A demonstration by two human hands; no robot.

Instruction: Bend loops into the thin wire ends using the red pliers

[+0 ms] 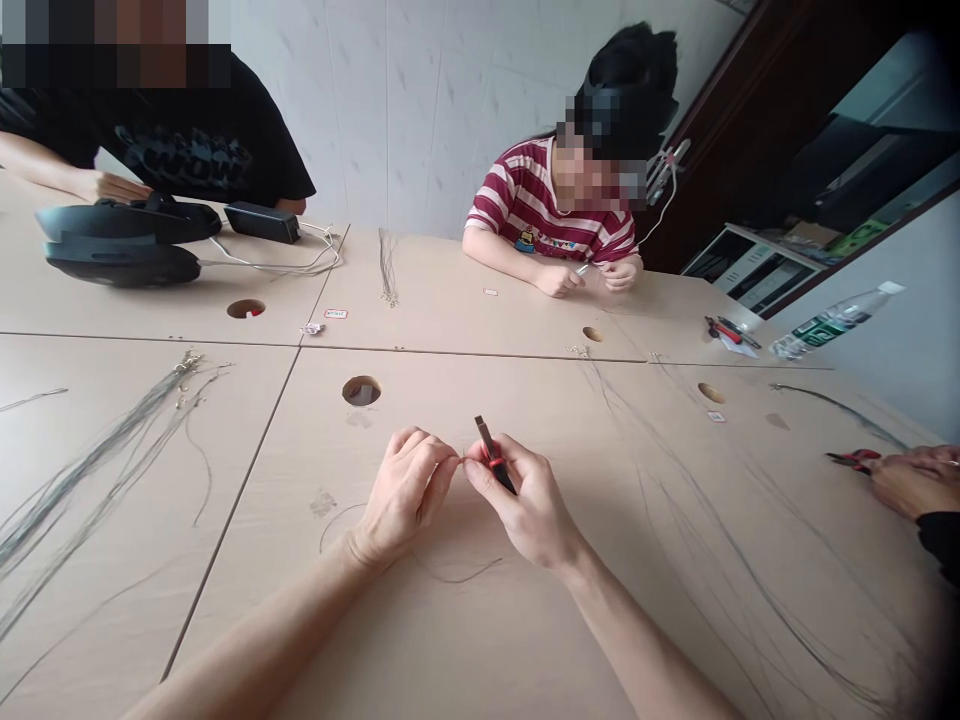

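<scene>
Low over the middle of the table, my left hand [409, 485] is closed in a pinch on the end of a thin dark cord [469, 581], whose loose length curves over the tabletop below. My right hand [536, 500] wraps around small pliers [485, 436] with red and black handles, their jaws pointing up and away. Its thumb and forefinger also meet at the left fingertips, by a tiny golden piece [462, 459] too small to make out. Most of the pliers' handles are hidden in the palm.
Bundles of cords lie left [112, 440] and right [697, 510] on the table [420, 660]. Holes [362, 391] pierce its top. Two people sit opposite; another person's hands [915, 482] are at right near red-handled pliers [855, 459]. A bottle [836, 322] lies back right.
</scene>
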